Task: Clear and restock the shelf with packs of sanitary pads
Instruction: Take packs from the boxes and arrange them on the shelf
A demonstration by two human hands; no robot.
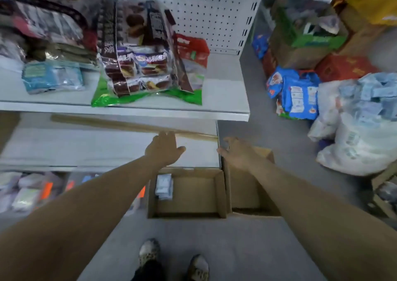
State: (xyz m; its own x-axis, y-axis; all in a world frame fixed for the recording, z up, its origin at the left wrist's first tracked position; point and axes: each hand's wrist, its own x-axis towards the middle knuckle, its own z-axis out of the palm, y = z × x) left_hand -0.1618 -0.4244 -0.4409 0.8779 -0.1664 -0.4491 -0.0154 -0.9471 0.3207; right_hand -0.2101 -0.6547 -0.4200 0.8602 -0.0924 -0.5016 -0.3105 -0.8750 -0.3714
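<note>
head view: snack bags (pixel 139 65) above middle shelf (pixel 86 147), cardboard box (pixel 189 194) below it.

Left of the cardboard box (pixel 189 214), the packs (pixel 25 194) are a blur, partly hidden by the left forearm (pixel 96 194). Inside the box, the white pack (pixel 164 186) has unreadable print. Below the box, one shoe (pixel 198 266) is cut off by the bottom edge.

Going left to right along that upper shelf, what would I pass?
teal pack → green-edged bag of chocolate snacks → red pack, partly behind the bag's right side.
</note>
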